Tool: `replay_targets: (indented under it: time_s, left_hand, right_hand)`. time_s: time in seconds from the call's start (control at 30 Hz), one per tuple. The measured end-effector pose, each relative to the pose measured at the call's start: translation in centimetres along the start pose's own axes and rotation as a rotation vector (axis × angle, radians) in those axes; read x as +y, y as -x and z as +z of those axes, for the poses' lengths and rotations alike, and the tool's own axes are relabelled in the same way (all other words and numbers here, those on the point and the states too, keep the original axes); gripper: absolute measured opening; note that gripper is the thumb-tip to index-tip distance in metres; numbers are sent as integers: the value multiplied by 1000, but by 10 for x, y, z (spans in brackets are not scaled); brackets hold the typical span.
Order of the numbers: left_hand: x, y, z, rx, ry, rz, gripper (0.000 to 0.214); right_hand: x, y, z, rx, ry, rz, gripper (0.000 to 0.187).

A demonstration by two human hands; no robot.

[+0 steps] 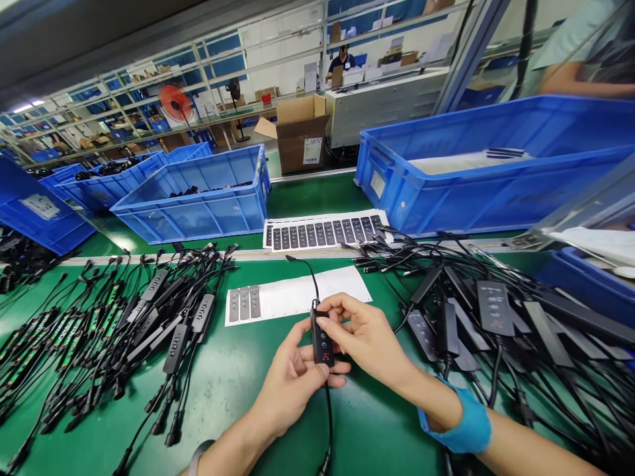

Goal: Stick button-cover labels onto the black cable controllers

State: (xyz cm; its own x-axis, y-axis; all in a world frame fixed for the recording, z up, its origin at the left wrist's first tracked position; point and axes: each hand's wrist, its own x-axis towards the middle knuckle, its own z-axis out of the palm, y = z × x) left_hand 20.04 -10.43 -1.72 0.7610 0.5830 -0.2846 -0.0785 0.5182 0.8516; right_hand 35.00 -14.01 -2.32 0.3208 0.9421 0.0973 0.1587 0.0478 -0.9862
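Note:
A black inline cable controller (324,350) with round button marks and a red logo on its face stands between my hands above the green bench. My left hand (290,380) is closed around its lower part, thumb on the near end. My right hand (370,337) is closed at the upper end, thumb and fingers pinching at the face label there; whether the label's top edge is fully flat is hidden. Cable runs out of both ends of the controller. Just behind lies a white label sheet (292,294), with several grey labels at its left side.
Left, a pile of cabled controllers (176,347) and green circuit boards (64,337). Right, a heap of labelled controllers (493,307). Behind are full label sheets (322,233), blue bins (198,215) (496,198) and a cardboard box (301,135). People are in the background.

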Motion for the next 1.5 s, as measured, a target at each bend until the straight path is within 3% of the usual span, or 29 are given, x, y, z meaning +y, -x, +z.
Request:
replay_targets:
  time_s: [0.23,0.37,0.4,0.57,0.6,0.77,0.93,1.1,1.17,1.27,1.33,1.37,1.43,1.5]
  left_hand:
    - [1,-1,-3,-17,-21,43,60]
    - [4,-1,-2,-66,-2,28,55]
    - [3,-1,-2,-75,-13,17,53]
    - [-4,-4,-3,-52,-98,1,39]
    - [-5,-5,-3,-46,-99,-11,41]
    - [-9,-7,-3,-7,-61,-51,53]
    - [-9,-11,-3,43,-53,3,46]
    - [-9,-15,-5,6,-141,20,45]
    - [-6,-15,-9,-11,-265,57,51]
    - [2,-14,-17,36,-691,276,49]
    - [6,-13,-23,127,-1036,407,42]
    - [8,-13,-25,168,-1183,413,46]
    - [8,-15,-27,204,-1392,329,61]
    - [6,-18,-26,184,-1505,241,70]
  right_hand:
    - [5,-6,-3,-10,103,62,41]
    - [1,-2,-2,-211,86,90,84]
    - [-1,-1,-1,-247,79,105,87]
    - [-4,-3,-2,-201,103,82,29]
    - [-3,-5,-3,-186,96,77,25]
    - [1,-9,-6,-112,97,46,44]
    - [-3,1,1,-212,127,67,52]
    - [-15,-1,4,-158,291,-6,47]
    - [-21,-6,-11,-120,346,-70,44]
    - [-33,-9,-59,28,582,-174,36]
    - [-39,-10,-98,128,935,-71,35]
    - [-40,-12,-114,205,1152,10,29]
    - [-42,-18,-131,292,1272,40,20]
    - [-42,-28,-119,272,1296,-35,17]
